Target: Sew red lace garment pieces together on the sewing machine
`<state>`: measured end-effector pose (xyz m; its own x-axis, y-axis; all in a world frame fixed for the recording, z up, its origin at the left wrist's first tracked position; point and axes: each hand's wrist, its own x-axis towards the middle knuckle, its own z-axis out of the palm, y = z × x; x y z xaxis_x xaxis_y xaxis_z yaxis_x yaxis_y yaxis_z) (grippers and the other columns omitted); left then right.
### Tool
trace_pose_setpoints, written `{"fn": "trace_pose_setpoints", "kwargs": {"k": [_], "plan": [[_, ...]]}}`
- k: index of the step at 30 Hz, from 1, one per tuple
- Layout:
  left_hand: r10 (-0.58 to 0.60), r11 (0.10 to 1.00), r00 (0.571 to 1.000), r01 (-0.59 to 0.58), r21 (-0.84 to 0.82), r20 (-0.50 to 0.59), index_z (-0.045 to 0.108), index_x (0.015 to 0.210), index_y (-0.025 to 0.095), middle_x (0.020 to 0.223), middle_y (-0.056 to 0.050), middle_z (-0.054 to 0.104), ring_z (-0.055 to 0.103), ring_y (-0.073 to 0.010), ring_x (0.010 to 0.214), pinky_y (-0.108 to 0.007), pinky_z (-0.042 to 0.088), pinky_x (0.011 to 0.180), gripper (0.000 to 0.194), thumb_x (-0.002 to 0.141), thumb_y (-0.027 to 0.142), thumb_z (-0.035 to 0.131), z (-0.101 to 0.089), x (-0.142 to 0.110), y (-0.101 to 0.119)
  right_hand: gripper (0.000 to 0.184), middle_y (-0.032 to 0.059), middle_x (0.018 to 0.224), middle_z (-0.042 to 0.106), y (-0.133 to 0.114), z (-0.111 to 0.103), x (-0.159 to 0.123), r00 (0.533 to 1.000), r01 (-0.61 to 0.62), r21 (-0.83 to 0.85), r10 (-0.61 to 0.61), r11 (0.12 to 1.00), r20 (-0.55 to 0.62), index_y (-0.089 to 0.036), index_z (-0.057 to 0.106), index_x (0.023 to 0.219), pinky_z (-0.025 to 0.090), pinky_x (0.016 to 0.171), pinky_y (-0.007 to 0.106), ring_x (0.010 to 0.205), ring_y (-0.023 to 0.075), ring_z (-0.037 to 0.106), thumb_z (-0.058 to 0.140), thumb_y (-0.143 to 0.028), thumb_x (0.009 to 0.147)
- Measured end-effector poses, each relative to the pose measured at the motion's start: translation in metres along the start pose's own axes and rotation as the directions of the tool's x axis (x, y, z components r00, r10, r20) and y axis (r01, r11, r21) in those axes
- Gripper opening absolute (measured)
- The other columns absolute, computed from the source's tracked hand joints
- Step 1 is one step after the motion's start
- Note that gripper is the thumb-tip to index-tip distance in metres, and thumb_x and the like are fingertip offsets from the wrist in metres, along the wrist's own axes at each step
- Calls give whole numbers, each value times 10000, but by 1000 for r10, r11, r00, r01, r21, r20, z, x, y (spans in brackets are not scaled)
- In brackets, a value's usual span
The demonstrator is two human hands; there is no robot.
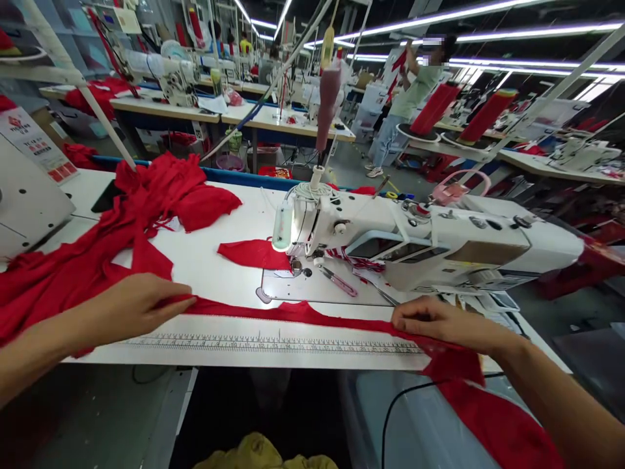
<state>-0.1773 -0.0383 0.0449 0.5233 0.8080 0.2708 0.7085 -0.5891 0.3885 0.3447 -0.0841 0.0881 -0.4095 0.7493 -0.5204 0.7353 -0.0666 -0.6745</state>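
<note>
A long strip of red fabric [293,312] lies stretched along the front of the white sewing table [209,260], just above a printed ruler scale [273,343]. My left hand [131,306] pinches the strip's left end, fingers closed on the cloth. My right hand [439,320] presses and grips the strip's right part, where the cloth drops over the table edge. A white sewing machine [415,241] stands behind the strip, with a small red piece [251,253] lying beside its needle.
A heap of red fabric [97,241] covers the table's left side. Pink snips [339,282] lie on the machine bed. Red thread cones [434,107] stand at the right. A person in a green shirt [413,91] works in the aisle behind. Yellow cloth [263,453] lies below.
</note>
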Motion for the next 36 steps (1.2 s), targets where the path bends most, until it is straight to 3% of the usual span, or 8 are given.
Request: {"fn": "trace_pose_setpoints", "kwargs": {"k": [2, 4, 8, 10, 14, 18, 26, 36], "plan": [[162, 968, 975, -188, 167, 155, 565, 570, 198, 484, 28, 520, 469, -99, 393, -192, 357, 414, 442, 961, 394, 497, 13, 16, 2, 437, -4, 621, 537, 8, 2, 13, 999, 33, -155, -37, 987, -24, -197, 651, 707, 391, 549, 253, 569, 132, 493, 543, -570, 906], [184, 943, 978, -205, 261, 102, 629, 677, 190, 600, -5, 603, 571, -145, 520, -233, 471, 537, 403, 992, 361, 442, 32, 19, 14, 273, 24, 717, 638, 13, 16, 25, 969, 34, -344, -115, 938, -217, -212, 713, 860, 453, 589, 275, 628, 167, 578, 557, -428, 918], [243, 934, 951, -176, 311, -191, 643, 1117, 169, 1080, -110, 703, 665, -227, 1004, -352, 557, 859, 263, 1001, 187, 408, 78, 15, 61, 243, 113, 1023, 677, 1, 64, 49, 560, 121, -629, -576, 768, -595, -210, 685, 1105, 545, 809, 386, 915, 239, 648, 505, -208, 941], [289, 936, 935, -231, 264, -207, 588, 1235, 152, 1175, -119, 687, 650, -218, 1086, -341, 546, 936, 280, 1008, 198, 432, 103, 16, 88, 314, 99, 1059, 654, -15, 90, 65, 497, 276, -622, -663, 733, -560, -230, 637, 1191, 553, 803, 330, 952, 204, 637, 438, -133, 968], [286, 927, 950, -241, 286, -125, 528, 1342, 103, 1278, -162, 650, 628, -287, 1147, -422, 555, 935, 431, 1033, 374, 396, 140, 16, 117, 314, 75, 965, 636, -39, 129, 92, 598, 328, -661, -690, 674, -407, -202, 603, 1218, 512, 723, 308, 850, 195, 580, 426, -105, 977], [279, 938, 960, -265, 223, -31, 529, 1342, 113, 1322, -141, 625, 589, -278, 1192, -432, 526, 978, 395, 1036, 318, 389, 140, 9, 118, 249, 57, 911, 626, -38, 138, 93, 633, 316, -674, -678, 668, -375, -197, 616, 1166, 451, 699, 298, 809, 185, 543, 449, -131, 993], [306, 950, 939, -291, 109, -158, 670, 1040, 163, 799, -36, 623, 525, -167, 732, -306, 432, 663, 241, 960, 56, 470, 119, 46, 97, 265, 44, 850, 612, -40, 112, 112, 618, 374, -660, -706, 651, -346, -189, 672, 1101, 396, 669, 279, 778, 165, 515, 425, -143, 1015], [188, 980, 966, -173, -97, 180, 714, 1089, 326, 815, 31, 625, 517, -155, 820, -325, 282, 773, 230, 874, 247, 739, 114, 63, 64, 223, 24, 863, 637, -41, 81, 124, 792, 430, -595, -600, 679, -113, -246, 711, 1150, 366, 670, 281, 812, 175, 499, 644, -307, 946]]}}
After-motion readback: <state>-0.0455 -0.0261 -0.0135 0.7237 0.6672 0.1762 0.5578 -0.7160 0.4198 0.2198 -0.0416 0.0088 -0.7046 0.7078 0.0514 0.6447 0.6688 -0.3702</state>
